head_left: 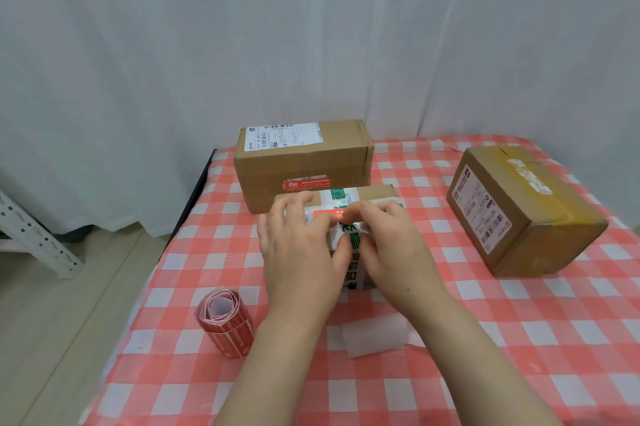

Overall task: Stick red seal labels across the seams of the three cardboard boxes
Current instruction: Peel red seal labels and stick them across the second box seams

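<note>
A small cardboard box with green-printed white tape sits in the middle of the table. A red seal label lies across its top. My left hand and my right hand both rest on the box top, fingertips pressing on the label. Behind it stands a larger box with a red seal label stuck on its front face. A third box with yellowish tape lies tilted at the right. The roll of red labels stands at the left front.
A red-and-white checked cloth covers the table. A white backing strip lies near my wrists. White curtains hang behind. The table's left edge drops to a wooden floor with a metal rack leg.
</note>
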